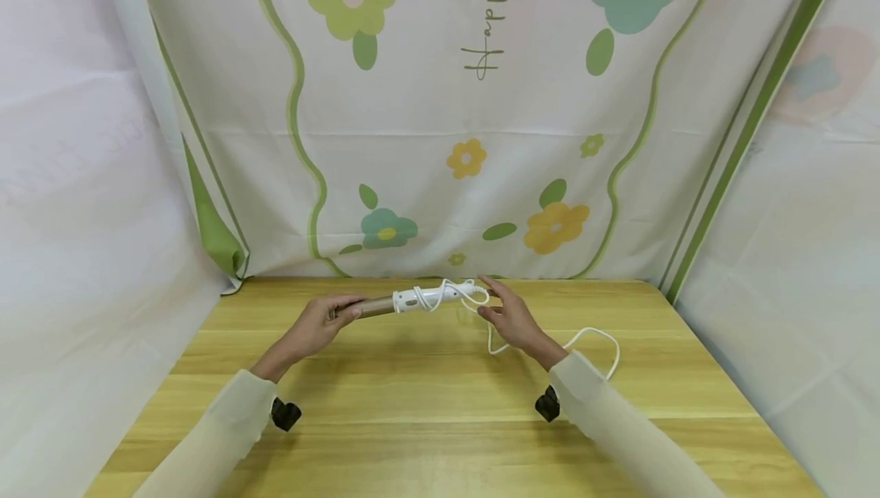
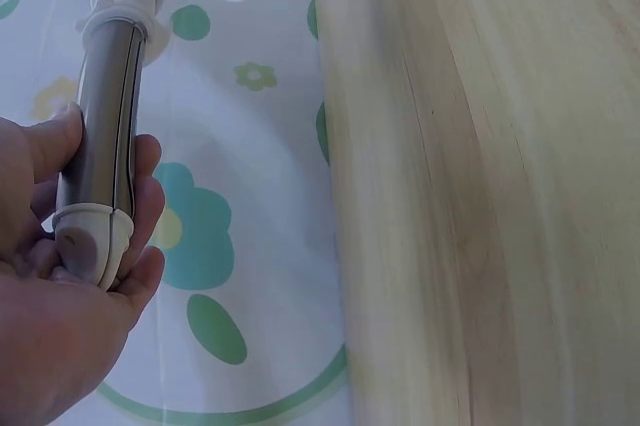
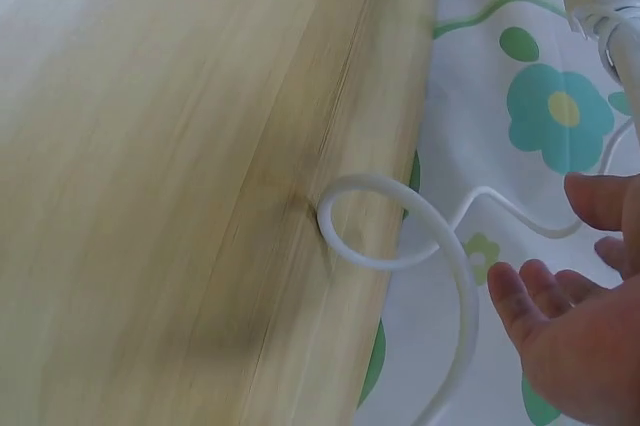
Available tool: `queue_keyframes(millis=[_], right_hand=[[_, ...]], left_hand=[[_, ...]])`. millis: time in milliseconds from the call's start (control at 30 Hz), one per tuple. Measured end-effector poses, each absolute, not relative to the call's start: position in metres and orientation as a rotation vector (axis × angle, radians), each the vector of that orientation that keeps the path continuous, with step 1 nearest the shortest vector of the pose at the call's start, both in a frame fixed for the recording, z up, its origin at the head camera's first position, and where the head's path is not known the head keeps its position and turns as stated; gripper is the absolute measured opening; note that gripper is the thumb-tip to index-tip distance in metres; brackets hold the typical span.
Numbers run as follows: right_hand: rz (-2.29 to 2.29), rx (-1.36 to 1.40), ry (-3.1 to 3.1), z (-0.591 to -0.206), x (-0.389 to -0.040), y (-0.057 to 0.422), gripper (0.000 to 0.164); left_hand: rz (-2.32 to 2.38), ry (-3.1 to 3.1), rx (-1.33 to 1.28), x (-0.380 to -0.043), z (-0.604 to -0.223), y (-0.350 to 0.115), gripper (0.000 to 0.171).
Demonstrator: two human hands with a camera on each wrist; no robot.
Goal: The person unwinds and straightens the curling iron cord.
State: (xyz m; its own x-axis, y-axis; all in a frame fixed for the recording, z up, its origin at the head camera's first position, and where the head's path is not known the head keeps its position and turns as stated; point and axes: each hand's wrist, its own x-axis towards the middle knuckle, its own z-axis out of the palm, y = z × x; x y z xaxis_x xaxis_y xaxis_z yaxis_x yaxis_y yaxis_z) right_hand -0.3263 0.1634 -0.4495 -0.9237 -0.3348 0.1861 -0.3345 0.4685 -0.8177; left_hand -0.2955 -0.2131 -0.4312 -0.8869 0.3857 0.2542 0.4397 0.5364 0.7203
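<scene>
My left hand grips a curling iron by its bronze barrel close to the white tip, thumb on one side and fingers round the other. The iron is held up over the table, nearly level, its white handle pointing right. A white cord is wound in loops about the handle and trails off to the right. Beside the handle's cord end is my right hand, thumb and fingers spread apart with nothing gripped between them.
The wooden table reaches back to a hanging cloth printed with flowers. White cloth also hangs along the left and right sides. Behind my right wrist, a loop of the cord curves out above the table. A small black device sits at each wrist.
</scene>
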Motion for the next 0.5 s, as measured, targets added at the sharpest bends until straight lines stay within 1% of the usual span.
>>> queue_keyframes(millis=[167,500], right_hand=[[-1.52,-0.693,2.67,-0.45,-0.328,0.154,0.059],[-1.548,-0.654,2.82,-0.453,-0.328,0.151,0.045]], left_hand=[[-1.323,-2.697,-0.736,-0.296,-0.431,-0.213,0.036],[-1.307,-2.696,-0.725,-0.295,-0.432,-0.215,0.035]])
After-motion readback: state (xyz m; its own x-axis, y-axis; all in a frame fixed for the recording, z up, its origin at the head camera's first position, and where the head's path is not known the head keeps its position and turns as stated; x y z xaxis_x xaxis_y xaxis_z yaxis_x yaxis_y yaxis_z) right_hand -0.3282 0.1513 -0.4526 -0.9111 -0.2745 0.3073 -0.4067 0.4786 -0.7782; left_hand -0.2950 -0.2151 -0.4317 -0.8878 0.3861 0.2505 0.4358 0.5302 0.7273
